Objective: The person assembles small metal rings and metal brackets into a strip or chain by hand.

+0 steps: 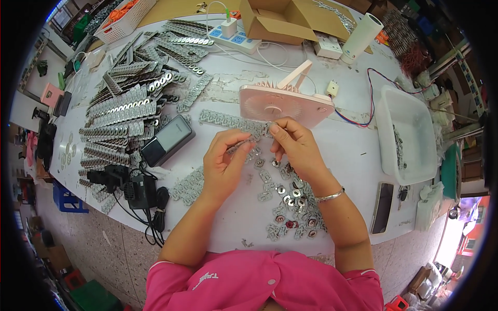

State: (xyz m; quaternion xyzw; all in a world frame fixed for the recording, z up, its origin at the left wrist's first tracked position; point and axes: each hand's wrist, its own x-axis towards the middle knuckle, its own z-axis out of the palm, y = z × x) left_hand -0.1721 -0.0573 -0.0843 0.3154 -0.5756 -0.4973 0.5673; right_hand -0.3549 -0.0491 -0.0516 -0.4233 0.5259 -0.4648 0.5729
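My left hand [223,163] is closed, its thumb and fingertips brought together beside a strip of small grey metal plates [223,119]. Just to its right, my right hand [298,147] pinches with thumb and forefinger near the strip's right end. Whatever either hand holds is too small to name. Below my right hand lies a loose scatter of small metal plates and shiny round discs [293,199], with one red piece [290,224] among them. More joined grey plates [188,185] lie left of my left wrist. A metal bangle [330,195] circles my right wrist.
A pink fan [270,106] stands just beyond my hands. Left are piled metal strips [122,111], a power bank [168,140] and a black adapter [140,192] with cables. Right are a white tub [407,155] and a phone [382,207]. A power strip [236,40] and open carton [277,23] stand behind.
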